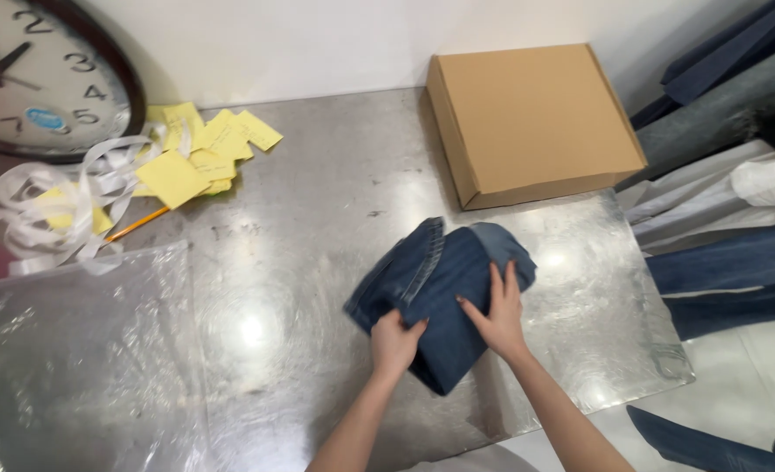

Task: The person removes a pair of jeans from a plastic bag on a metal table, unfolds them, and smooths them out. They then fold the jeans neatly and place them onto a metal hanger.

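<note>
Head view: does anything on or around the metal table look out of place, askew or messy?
A wall clock leans at the table's back left corner instead of hanging. Beside it, yellow paper slips lie scattered, with tangled white strips over them. The folded jeans under the left hand and right hand look tidy.

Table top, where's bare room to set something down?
Bare metal table lies between the yellow notes and the box, running down to the jeans under both hands. A smaller patch lies right of the jeans, below the box. Crowded: far left, with notes, ribbon, clock and plastic sheet.
</note>
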